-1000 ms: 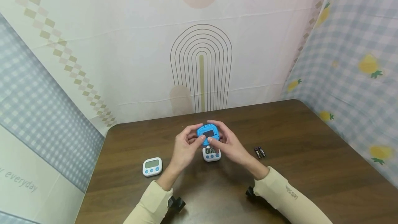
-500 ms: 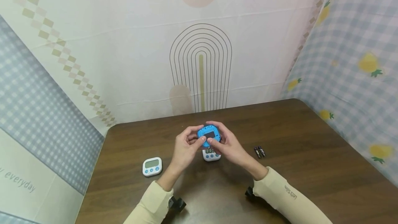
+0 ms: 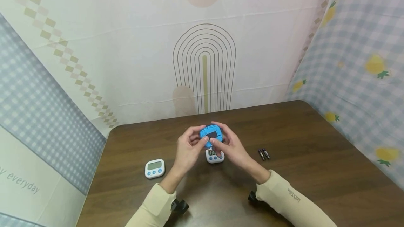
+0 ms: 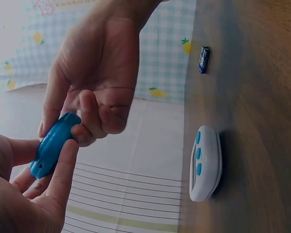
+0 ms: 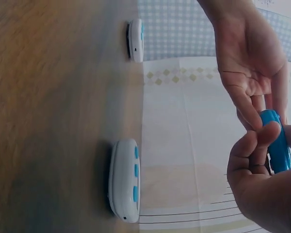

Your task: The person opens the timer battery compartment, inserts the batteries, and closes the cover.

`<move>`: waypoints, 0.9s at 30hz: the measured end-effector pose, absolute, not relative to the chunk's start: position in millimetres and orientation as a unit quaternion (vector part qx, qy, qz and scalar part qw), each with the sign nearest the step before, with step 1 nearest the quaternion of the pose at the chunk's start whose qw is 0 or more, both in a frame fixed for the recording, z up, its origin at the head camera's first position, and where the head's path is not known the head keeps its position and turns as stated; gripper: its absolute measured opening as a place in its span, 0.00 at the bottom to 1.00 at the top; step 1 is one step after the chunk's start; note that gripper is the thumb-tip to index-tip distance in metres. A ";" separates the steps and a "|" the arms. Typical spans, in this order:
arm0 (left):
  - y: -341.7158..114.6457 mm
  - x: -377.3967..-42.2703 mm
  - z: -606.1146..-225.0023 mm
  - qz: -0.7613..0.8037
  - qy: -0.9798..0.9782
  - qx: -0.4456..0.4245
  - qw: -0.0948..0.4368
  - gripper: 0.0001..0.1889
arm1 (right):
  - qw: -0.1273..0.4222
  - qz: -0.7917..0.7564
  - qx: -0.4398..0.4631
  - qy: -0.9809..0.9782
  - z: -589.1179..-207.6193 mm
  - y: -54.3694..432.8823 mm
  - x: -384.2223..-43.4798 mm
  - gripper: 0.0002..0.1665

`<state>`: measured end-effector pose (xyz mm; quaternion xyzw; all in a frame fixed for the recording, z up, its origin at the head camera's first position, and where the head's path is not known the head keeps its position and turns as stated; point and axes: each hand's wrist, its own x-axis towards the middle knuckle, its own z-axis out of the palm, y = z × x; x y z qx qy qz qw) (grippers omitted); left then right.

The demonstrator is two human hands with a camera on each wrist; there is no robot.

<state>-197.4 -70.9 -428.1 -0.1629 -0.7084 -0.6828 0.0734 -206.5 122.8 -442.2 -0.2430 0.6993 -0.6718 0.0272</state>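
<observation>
head view — left hand and right hand pinch the blue device, white timer beneath it, second timer to its left — batteries to its right.

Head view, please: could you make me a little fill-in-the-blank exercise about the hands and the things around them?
1. The held gadget, gripped by the left hand and the right hand, is mainly coloured ____.
2. The batteries lying on the brown table number ____.
3. The digitless white gadget has ____ round buttons below its screen.
4. In the head view, the digit-showing white gadget lies to the ____ of the digitless one.

Missing words: blue; two; three; right.
</observation>
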 end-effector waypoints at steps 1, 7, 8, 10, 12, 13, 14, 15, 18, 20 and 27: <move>-70.6 -197.2 -428.0 -0.682 -0.708 -0.164 0.081 0.19 | 0.038 -0.677 -0.237 0.695 -442.8 122.6 -206.5 0.30; -68.4 -196.5 -430.1 -0.684 -0.702 -0.176 0.091 0.17 | 0.074 -0.679 -0.235 0.692 -442.7 122.0 -205.8 0.21; -67.9 -196.5 -430.7 -0.687 -0.700 -0.176 0.090 0.17 | 0.074 -0.678 -0.235 0.693 -442.1 121.9 -205.5 0.20; -66.6 -196.8 -431.9 -0.692 -0.695 -0.172 0.089 0.17 | 0.074 -0.678 -0.234 0.693 -440.8 122.1 -204.9 0.20; -65.1 -197.1 -432.5 -0.697 -0.691 -0.169 0.088 0.16 | 0.074 -0.682 -0.232 0.690 -439.8 122.8 -204.5 0.20; -64.1 -197.2 -432.6 -0.699 -0.689 -0.169 0.089 0.16 | 0.074 -0.684 -0.231 0.688 -439.3 123.3 -204.2 0.20; -63.3 -197.0 -432.0 -0.701 -0.688 -0.167 0.089 0.16 | 0.074 -0.687 -0.231 0.685 -438.9 123.8 -204.0 0.20; -62.8 -196.9 -431.7 -0.701 -0.688 -0.164 0.090 0.16 | 0.075 -0.688 -0.233 0.683 -438.8 124.1 -204.2 0.20; -62.4 -196.6 -431.0 -0.704 -0.687 -0.155 0.091 0.16 | 0.079 -0.690 -0.241 0.678 -439.2 124.7 -205.0 0.20; -63.1 -196.4 -430.6 -0.704 -0.688 -0.150 0.089 0.16 | 0.080 -0.689 -0.247 0.677 -439.8 124.8 -205.3 0.21; -67.5 -196.7 -429.0 -0.700 -0.693 -0.155 0.080 0.16 | 0.084 -0.687 -0.264 0.672 -442.1 124.5 -206.2 0.22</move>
